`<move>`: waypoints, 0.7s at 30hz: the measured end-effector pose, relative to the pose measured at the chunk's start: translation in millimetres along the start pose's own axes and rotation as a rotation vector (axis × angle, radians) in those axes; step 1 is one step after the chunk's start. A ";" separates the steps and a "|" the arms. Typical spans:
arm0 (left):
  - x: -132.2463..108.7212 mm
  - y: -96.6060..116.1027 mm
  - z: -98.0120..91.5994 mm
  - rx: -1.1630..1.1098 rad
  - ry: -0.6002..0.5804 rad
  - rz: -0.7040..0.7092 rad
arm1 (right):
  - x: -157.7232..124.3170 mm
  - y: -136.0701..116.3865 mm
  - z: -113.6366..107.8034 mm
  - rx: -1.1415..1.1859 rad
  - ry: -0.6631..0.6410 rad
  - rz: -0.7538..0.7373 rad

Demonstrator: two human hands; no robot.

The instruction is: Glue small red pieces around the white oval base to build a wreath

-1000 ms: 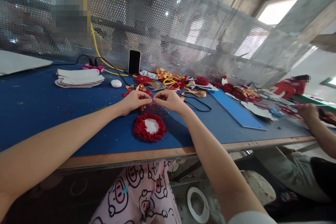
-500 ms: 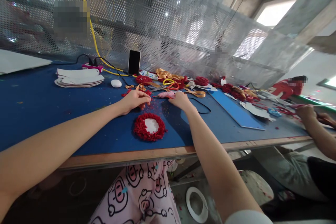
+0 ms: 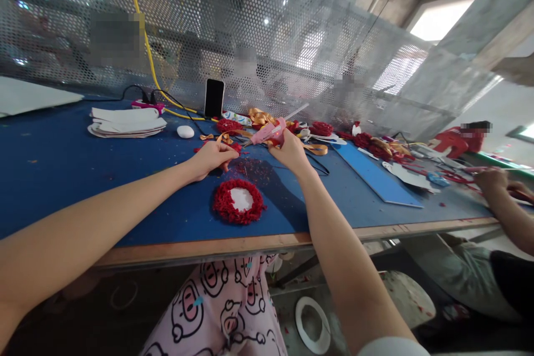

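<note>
A pink glue gun [image 3: 267, 132] with a pale glue stick jutting from its back is gripped by my right hand [image 3: 288, 151]. Its nozzle points left, toward my left hand [image 3: 213, 158]. The left fingers are pinched together beside a bit of red trim [image 3: 236, 148]; what they hold, if anything, is too small to make out. In front of both hands lies a round wreath [image 3: 237, 217] of ruffled red material with a white centre, flat on the blue table [image 3: 167, 217].
Behind my hands lie gold ribbon [image 3: 261, 117], red coils [image 3: 320, 129] and scissors. A phone [image 3: 214, 98] stands upright near a white mouse-like object [image 3: 185, 132]. White cut pieces [image 3: 127, 123] are stacked at left. A blue board [image 3: 375, 178] and a co-worker's hands [image 3: 492, 181] are at right.
My right hand has lifted the glue gun from the tabletop, so its body and glue stick now show raised. My left hand stays nearly in place.
</note>
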State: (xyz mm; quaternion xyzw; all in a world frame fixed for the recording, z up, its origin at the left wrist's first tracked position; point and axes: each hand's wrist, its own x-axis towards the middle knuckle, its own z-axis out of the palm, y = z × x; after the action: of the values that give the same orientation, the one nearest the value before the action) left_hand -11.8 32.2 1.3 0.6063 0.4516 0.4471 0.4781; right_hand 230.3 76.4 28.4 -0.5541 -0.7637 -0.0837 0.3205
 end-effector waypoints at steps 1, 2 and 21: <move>0.4 -0.5 -0.1 0.001 0.000 0.000 | -0.8 -1.0 -0.7 -0.011 0.008 -0.015; 0.6 -0.9 -0.2 0.001 0.001 -0.001 | -1.7 -2.0 -1.4 -0.022 0.010 -0.024; -1.2 0.8 0.1 -0.017 -0.009 -0.007 | -5.9 -8.2 -1.0 -0.142 -0.063 -0.064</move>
State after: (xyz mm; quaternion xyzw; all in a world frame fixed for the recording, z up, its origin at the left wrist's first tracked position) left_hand -11.8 30.9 1.9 0.6025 0.4480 0.4464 0.4868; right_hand 224.4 68.2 27.6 -0.5533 -0.7828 -0.1303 0.2533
